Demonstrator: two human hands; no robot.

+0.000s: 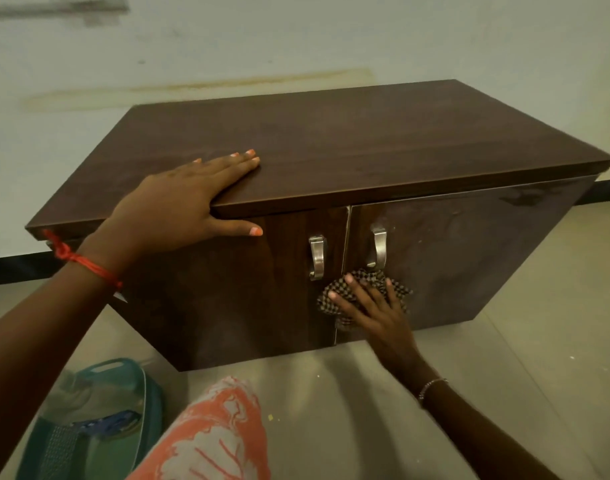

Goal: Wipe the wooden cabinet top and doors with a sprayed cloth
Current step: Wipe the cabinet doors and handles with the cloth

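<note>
A low dark wooden cabinet stands on the floor against a pale wall. Its two doors are closed, the left door and the right door, each with a metal handle near the middle seam. My left hand lies flat on the front left edge of the top, fingers spread, thumb hanging over the left door. My right hand presses a brown checked cloth against the lower part of the doors at the seam, just under the right handle.
A teal plastic basket with a blue item inside sits on the tiled floor at lower left. My knee in orange and white patterned fabric is at bottom centre. A black skirting strip runs along the wall's base.
</note>
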